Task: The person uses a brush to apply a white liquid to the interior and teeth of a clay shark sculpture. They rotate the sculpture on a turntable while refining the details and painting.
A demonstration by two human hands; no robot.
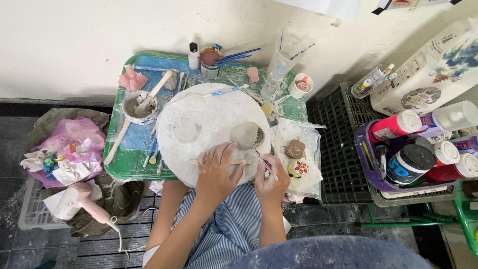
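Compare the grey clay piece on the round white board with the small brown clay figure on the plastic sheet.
The grey clay piece is larger, smooth and unpainted; the brown clay figure is smaller, darker and lumpier. The grey one lies on the round white board by the left hand; the brown one sits apart on the plastic sheet, untouched.

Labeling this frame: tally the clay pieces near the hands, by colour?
Grey clay pieces: 1, grey round clay piece by the left hand
Brown clay pieces: 1, brown clay figure
Pink clay pieces: 2, pink clay lump, small pink clay piece
Total: 4
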